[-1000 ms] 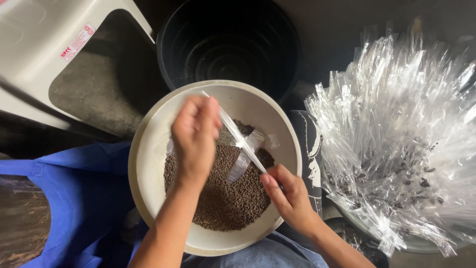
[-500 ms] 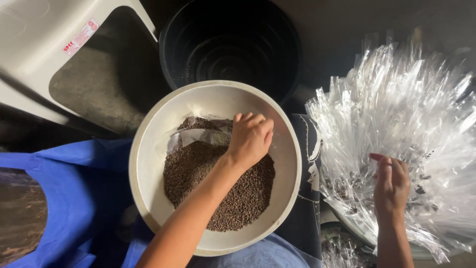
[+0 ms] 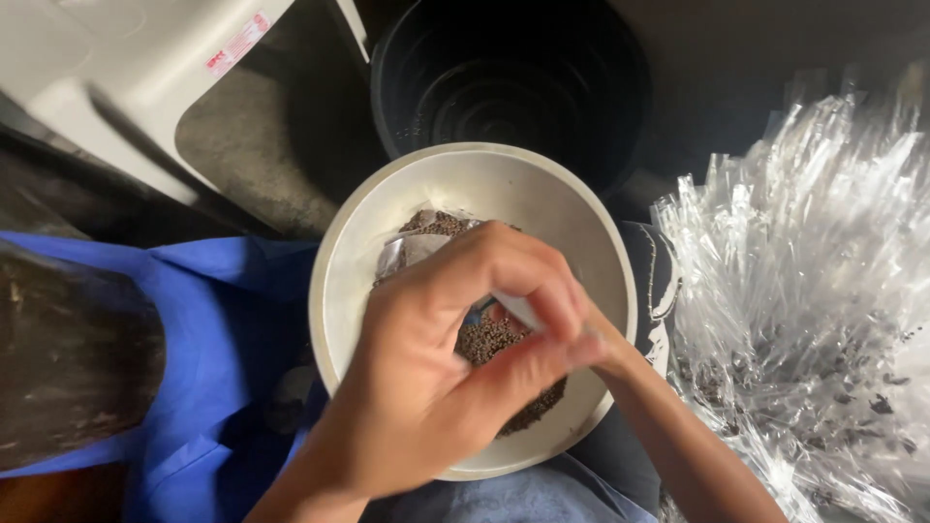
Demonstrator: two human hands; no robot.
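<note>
The big heap of clear crinkled plastic sleeves (image 3: pixel 804 310) lies at my right, and my right hand, which was reaching into it half a second ago, is off it now. In front of me sits the wide cream round bowl (image 3: pixel 542 179), with the black ribbed bucket (image 3: pixel 509 82) just beyond its far rim and the blue cloth (image 3: pixel 213 320) spread at my left. The bowl holds a mound of small dark brown granules (image 3: pixel 489 339), and a clear pouch (image 3: pixel 412 250) with some of them in it rests on the mound's far side, where it lay before.

My left hand (image 3: pixel 436 378) has risen from the granules and hangs above the bowl's middle. My right hand (image 3: pixel 605 351) has come back across to meet it; most of it is hidden behind the left. Fingers of both pinch together on a thin clear sleeve (image 3: pixel 515 308), only a sliver of which shows between them. So a fresh sleeve has come over the bowl, held closed, with nothing in it that I can see.
</note>
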